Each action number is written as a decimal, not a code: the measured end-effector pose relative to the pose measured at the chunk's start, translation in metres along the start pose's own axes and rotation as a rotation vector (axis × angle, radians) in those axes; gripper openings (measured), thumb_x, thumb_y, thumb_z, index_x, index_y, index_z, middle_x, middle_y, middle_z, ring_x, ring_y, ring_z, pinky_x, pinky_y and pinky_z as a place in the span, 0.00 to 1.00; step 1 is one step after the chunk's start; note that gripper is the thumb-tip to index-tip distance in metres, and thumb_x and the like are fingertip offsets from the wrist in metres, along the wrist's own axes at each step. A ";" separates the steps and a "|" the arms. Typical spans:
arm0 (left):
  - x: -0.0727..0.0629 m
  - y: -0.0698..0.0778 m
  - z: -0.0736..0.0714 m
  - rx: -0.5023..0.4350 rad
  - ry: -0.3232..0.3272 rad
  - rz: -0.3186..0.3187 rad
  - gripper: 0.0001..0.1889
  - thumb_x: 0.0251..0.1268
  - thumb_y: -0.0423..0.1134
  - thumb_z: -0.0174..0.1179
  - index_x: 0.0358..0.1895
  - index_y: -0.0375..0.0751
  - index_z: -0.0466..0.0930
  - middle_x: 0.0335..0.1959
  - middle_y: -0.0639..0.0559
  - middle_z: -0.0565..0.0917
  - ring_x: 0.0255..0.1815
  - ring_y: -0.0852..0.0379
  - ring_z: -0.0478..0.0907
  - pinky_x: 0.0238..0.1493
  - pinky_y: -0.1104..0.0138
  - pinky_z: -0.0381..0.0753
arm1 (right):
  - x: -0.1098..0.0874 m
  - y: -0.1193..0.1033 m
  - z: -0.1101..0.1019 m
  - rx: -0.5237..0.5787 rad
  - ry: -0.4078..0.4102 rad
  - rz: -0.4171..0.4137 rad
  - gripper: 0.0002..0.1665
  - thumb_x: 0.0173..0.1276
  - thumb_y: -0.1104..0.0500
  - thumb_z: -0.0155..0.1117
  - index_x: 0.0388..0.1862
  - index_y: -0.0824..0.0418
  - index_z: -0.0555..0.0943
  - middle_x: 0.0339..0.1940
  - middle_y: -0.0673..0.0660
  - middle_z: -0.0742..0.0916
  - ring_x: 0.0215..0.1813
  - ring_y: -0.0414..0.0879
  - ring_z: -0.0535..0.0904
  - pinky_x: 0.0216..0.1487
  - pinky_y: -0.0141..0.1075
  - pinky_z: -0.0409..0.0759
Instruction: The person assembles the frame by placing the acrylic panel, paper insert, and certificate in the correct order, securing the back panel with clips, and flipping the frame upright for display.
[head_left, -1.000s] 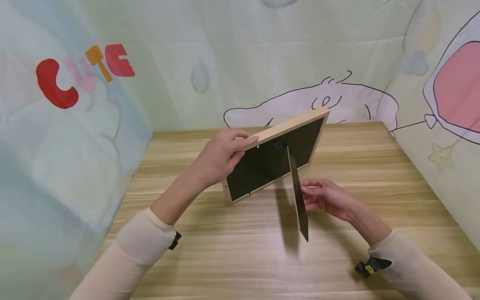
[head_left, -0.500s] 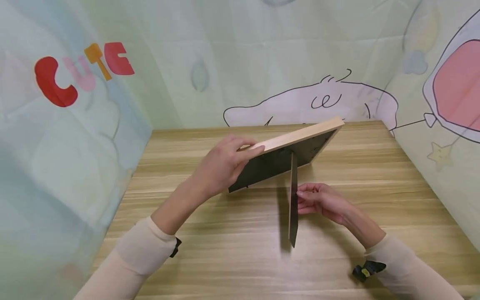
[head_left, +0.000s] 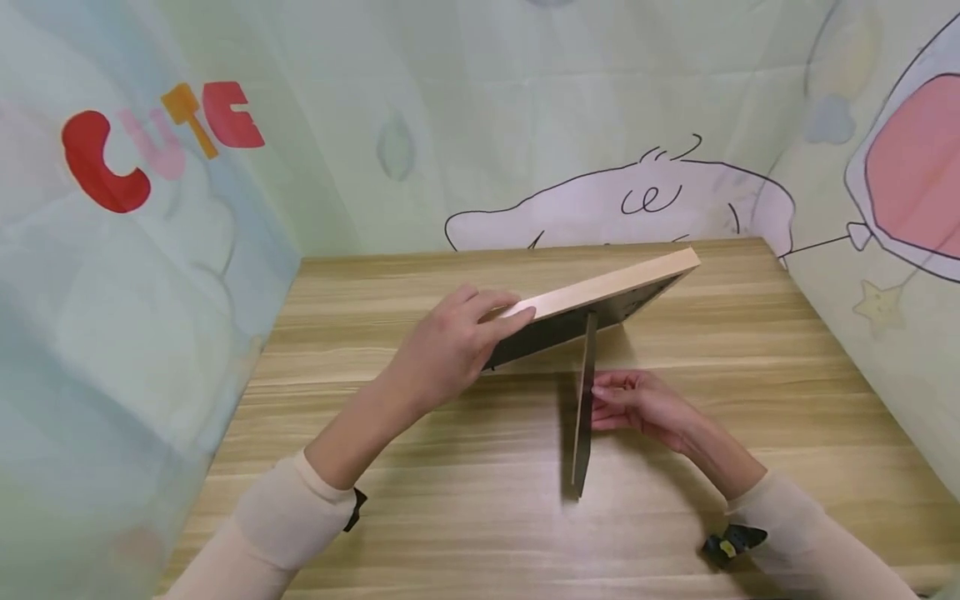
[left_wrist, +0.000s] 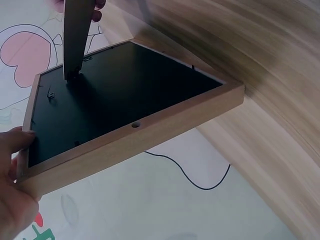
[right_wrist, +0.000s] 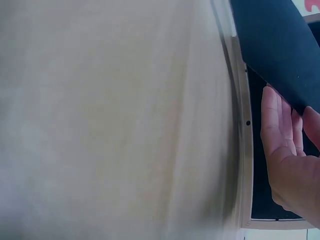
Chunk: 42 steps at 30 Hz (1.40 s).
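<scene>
A wooden picture frame [head_left: 611,283] with a black back leans away from me over the table. My left hand [head_left: 450,346] grips the left part of its upper edge, thumb on the back side in the left wrist view. From the black backing [left_wrist: 135,87] a flat dark stand leg [head_left: 584,417] sticks out toward me, swung away from the frame. My right hand [head_left: 645,410] pinches this leg about midway along, as the right wrist view also shows. Whether the leg's lower end touches the table cannot be told. The frame's front is hidden.
A wood-grain table [head_left: 465,517] lies under both hands. Cloth walls with printed drawings [head_left: 652,200] and coloured letters [head_left: 232,112] enclose it at the back and both sides. Small metal tabs [left_wrist: 51,94] stand up from the frame's backing.
The frame has tilted further back, its upper edge sinking and shifting slightly right with my left hand. The leg's lower end has swung left, while my right hand keeps hold of it.
</scene>
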<state>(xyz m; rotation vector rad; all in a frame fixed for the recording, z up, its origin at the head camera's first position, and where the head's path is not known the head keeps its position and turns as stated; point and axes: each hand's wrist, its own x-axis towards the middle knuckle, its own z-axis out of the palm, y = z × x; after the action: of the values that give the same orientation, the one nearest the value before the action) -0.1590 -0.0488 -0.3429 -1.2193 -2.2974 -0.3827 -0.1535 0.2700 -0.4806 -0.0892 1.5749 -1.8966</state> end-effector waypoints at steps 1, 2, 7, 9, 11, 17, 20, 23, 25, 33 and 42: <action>-0.001 0.001 0.000 0.014 0.002 0.011 0.23 0.67 0.25 0.59 0.62 0.49 0.82 0.57 0.47 0.85 0.45 0.49 0.78 0.48 0.64 0.80 | 0.000 0.001 0.001 -0.004 0.003 0.000 0.08 0.76 0.62 0.57 0.51 0.62 0.77 0.40 0.56 0.90 0.43 0.49 0.90 0.55 0.47 0.86; -0.002 0.001 0.001 0.025 0.005 0.021 0.24 0.65 0.24 0.60 0.61 0.49 0.83 0.57 0.48 0.85 0.44 0.49 0.78 0.47 0.65 0.80 | 0.000 0.001 0.001 -0.008 0.005 0.002 0.08 0.76 0.62 0.58 0.50 0.63 0.77 0.39 0.56 0.90 0.43 0.49 0.90 0.55 0.47 0.86; -0.007 0.004 0.004 0.080 0.021 0.053 0.26 0.60 0.23 0.63 0.60 0.50 0.83 0.56 0.49 0.86 0.39 0.51 0.76 0.42 0.68 0.78 | -0.001 0.007 0.002 -0.022 0.010 0.010 0.10 0.76 0.62 0.58 0.52 0.65 0.75 0.41 0.57 0.89 0.44 0.50 0.89 0.57 0.48 0.85; -0.008 0.005 0.005 0.088 0.030 0.057 0.26 0.60 0.23 0.63 0.60 0.50 0.84 0.55 0.50 0.86 0.38 0.51 0.76 0.41 0.68 0.78 | -0.002 0.008 0.002 -0.025 0.012 0.012 0.12 0.76 0.62 0.58 0.54 0.67 0.74 0.42 0.57 0.88 0.45 0.50 0.89 0.57 0.47 0.85; -0.010 0.005 0.005 0.097 0.045 0.065 0.25 0.61 0.23 0.62 0.59 0.50 0.84 0.55 0.51 0.87 0.38 0.51 0.76 0.41 0.68 0.77 | -0.004 0.008 0.001 -0.025 0.014 0.009 0.15 0.76 0.62 0.58 0.56 0.68 0.73 0.43 0.57 0.88 0.46 0.50 0.89 0.58 0.47 0.85; -0.015 0.004 0.006 0.074 0.124 0.087 0.21 0.62 0.27 0.65 0.58 0.45 0.85 0.55 0.51 0.88 0.39 0.52 0.79 0.44 0.67 0.79 | -0.009 0.006 -0.001 -0.024 0.012 -0.014 0.23 0.76 0.62 0.57 0.64 0.73 0.69 0.46 0.57 0.89 0.50 0.51 0.89 0.60 0.47 0.84; -0.020 0.003 0.006 0.025 0.166 0.073 0.19 0.63 0.30 0.68 0.58 0.41 0.85 0.54 0.50 0.89 0.41 0.53 0.81 0.45 0.67 0.80 | -0.010 0.003 -0.001 -0.019 0.003 -0.031 0.25 0.77 0.62 0.57 0.66 0.74 0.68 0.48 0.58 0.90 0.52 0.51 0.89 0.61 0.46 0.83; -0.026 0.002 0.006 -0.008 0.197 0.049 0.20 0.61 0.32 0.70 0.58 0.40 0.85 0.55 0.49 0.88 0.44 0.53 0.82 0.46 0.67 0.82 | -0.010 0.000 -0.003 -0.010 0.003 -0.051 0.27 0.78 0.61 0.56 0.68 0.76 0.67 0.49 0.58 0.90 0.54 0.52 0.88 0.62 0.47 0.82; -0.030 0.001 0.006 -0.010 0.208 0.033 0.21 0.60 0.32 0.70 0.58 0.39 0.85 0.55 0.49 0.88 0.46 0.53 0.83 0.47 0.67 0.82 | -0.011 -0.003 -0.004 0.006 0.014 -0.068 0.27 0.78 0.62 0.55 0.69 0.77 0.66 0.50 0.59 0.90 0.55 0.52 0.88 0.63 0.46 0.81; -0.057 0.001 0.006 -0.101 0.325 -0.142 0.25 0.57 0.33 0.73 0.60 0.38 0.83 0.58 0.46 0.87 0.56 0.50 0.85 0.58 0.65 0.83 | -0.017 -0.026 -0.020 0.163 0.153 -0.216 0.13 0.80 0.62 0.50 0.55 0.62 0.80 0.49 0.58 0.91 0.55 0.51 0.88 0.61 0.43 0.83; -0.088 0.014 0.019 -0.238 0.520 -0.520 0.30 0.55 0.35 0.75 0.64 0.43 0.80 0.57 0.46 0.87 0.55 0.50 0.87 0.57 0.78 0.79 | -0.030 -0.044 -0.037 0.346 0.202 -0.387 0.18 0.81 0.64 0.46 0.50 0.60 0.86 0.48 0.59 0.91 0.54 0.50 0.89 0.59 0.41 0.85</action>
<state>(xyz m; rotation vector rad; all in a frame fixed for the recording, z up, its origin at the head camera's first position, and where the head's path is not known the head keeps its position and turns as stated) -0.1116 -0.0921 -0.4074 -0.5025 -2.1024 -1.0470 -0.1659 0.3190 -0.4409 -0.0557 1.4031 -2.5256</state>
